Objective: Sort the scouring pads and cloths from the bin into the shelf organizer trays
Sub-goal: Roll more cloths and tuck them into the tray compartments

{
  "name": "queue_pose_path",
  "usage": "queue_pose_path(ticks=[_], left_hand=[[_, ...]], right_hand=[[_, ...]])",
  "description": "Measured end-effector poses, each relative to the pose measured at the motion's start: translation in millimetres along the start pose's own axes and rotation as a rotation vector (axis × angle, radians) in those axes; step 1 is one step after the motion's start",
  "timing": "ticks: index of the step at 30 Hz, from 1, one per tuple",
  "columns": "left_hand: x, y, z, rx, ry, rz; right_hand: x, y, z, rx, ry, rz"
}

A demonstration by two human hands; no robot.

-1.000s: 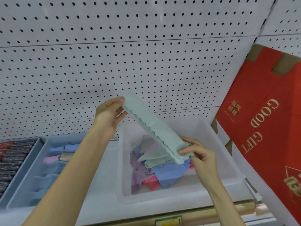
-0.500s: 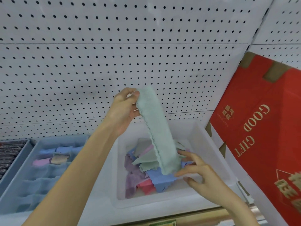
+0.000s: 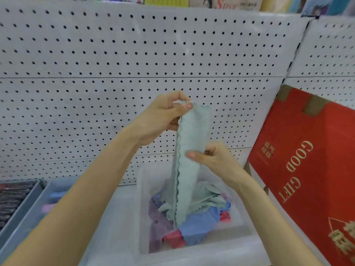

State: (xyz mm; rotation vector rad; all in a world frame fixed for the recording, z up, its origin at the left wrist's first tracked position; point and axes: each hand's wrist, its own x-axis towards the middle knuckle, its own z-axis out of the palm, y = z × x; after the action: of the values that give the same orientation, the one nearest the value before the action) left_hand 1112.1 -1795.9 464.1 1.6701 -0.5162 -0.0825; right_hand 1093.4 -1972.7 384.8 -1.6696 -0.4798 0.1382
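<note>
A pale green cloth (image 3: 190, 169), folded lengthwise, hangs upright above the clear plastic bin (image 3: 247, 225). My left hand (image 3: 165, 116) pinches its top edge. My right hand (image 3: 213, 160) pinches it about halfway down from the right side. Its lower end reaches down into the bin, among loose cloths in green, blue (image 3: 199, 225), purple and red. At the lower left, blurred, is a blue organizer tray (image 3: 28, 223) with a few folded cloths, and left of it a grey tray holding dark scouring pads (image 3: 11, 198).
A white pegboard wall (image 3: 115, 64) rises behind the shelf. A large red gift box (image 3: 311, 179) leans against it at the right, close to the bin. Packaged goods line the shelf above.
My left hand lifted the cloth's top end until the cloth hangs vertical. My right hand left the bottom end and moved up to pinch the middle.
</note>
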Motion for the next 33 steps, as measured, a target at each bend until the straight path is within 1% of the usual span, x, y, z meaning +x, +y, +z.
queue_pose_path(ticks=[2,4,6,7,8,10,11,12,16,21,23,27,29,31,33], left_hand=[[1.7,0.8,-2.1,-0.054,0.080,0.028],[6.1,-3.8,-5.1,-0.147,0.186,0.034],[9.5,-16.8,-7.8,-0.300,0.273,-0.051],[8.1,-24.7,-6.3,-0.353,0.266,-0.147],[2.5,-37.2,-2.6,-0.347,0.219,-0.271],[-17.5,-66.9,11.7,-0.230,0.058,-0.494],[-27.8,-81.4,19.7,-0.191,-0.002,-0.547],[-35.9,-94.1,25.8,-0.183,-0.017,-0.570],[-50.1,-124.7,37.6,-0.192,0.135,-0.595],[-63.1,-139.9,49.5,-0.225,0.208,-0.507],[-66.6,-149.0,48.3,-0.237,0.193,-0.485],[-72.1,-157.0,48.3,-0.423,0.140,-0.471],[-75.1,-155.3,46.7,-0.484,0.097,-0.463],[-77.4,-155.5,41.0,-0.484,0.072,-0.464],[-76.4,-153.0,38.3,-0.413,0.036,-0.443]], right_hand=[[-3.3,8.6,4.8,0.037,-0.010,0.028],[-5.3,15.4,10.4,0.083,0.023,0.039],[-5.0,19.1,14.4,0.147,0.102,0.051],[-4.2,20.8,15.0,0.179,0.143,0.065],[-3.5,22.9,15.7,0.210,0.178,0.092],[-2.5,31.7,15.5,0.225,0.222,0.154],[-3.0,37.7,15.4,0.209,0.233,0.188],[-4.7,43.2,16.3,0.194,0.237,0.221],[-17.1,63.9,23.6,0.152,0.217,0.278],[-29.8,82.9,26.7,0.156,0.277,0.359],[-34.0,89.2,26.5,0.257,0.283,0.387],[-40.9,92.3,23.9,0.466,0.216,0.371],[-44.1,91.1,18.7,0.503,0.176,0.349],[-45.8,90.4,10.1,0.432,0.146,0.306],[-46.1,87.0,1.6,0.229,0.123,0.237]])
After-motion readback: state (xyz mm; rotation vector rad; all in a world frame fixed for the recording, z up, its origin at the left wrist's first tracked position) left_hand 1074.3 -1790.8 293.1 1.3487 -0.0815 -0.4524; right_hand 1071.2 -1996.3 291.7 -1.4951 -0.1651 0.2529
